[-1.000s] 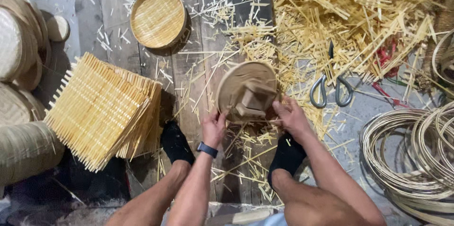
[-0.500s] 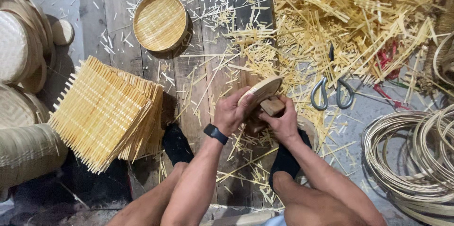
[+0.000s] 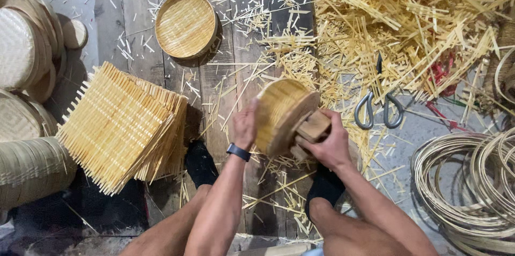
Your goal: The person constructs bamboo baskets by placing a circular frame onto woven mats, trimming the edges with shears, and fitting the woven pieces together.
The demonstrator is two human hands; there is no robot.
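A round woven bamboo tray (image 3: 279, 114) stands tilted on its edge in front of me, with a wooden block (image 3: 314, 127) against its underside. My left hand (image 3: 244, 127), with a dark wristband, grips the tray's left rim. My right hand (image 3: 330, 146) holds the wooden block and the tray's lower right side. Both feet in black socks (image 3: 201, 162) rest on the plank floor below.
A finished round tray (image 3: 186, 24) lies at the top. A stack of square woven mats (image 3: 120, 127) sits left. Scissors (image 3: 378, 108) lie right among bamboo strips (image 3: 407, 20). Coiled rims (image 3: 472, 186) lie at right; woven lids (image 3: 24, 47) are stacked at far left.
The tray has turned from lying flat on the block to standing tilted on its edge. My left hand moved up onto its left rim.
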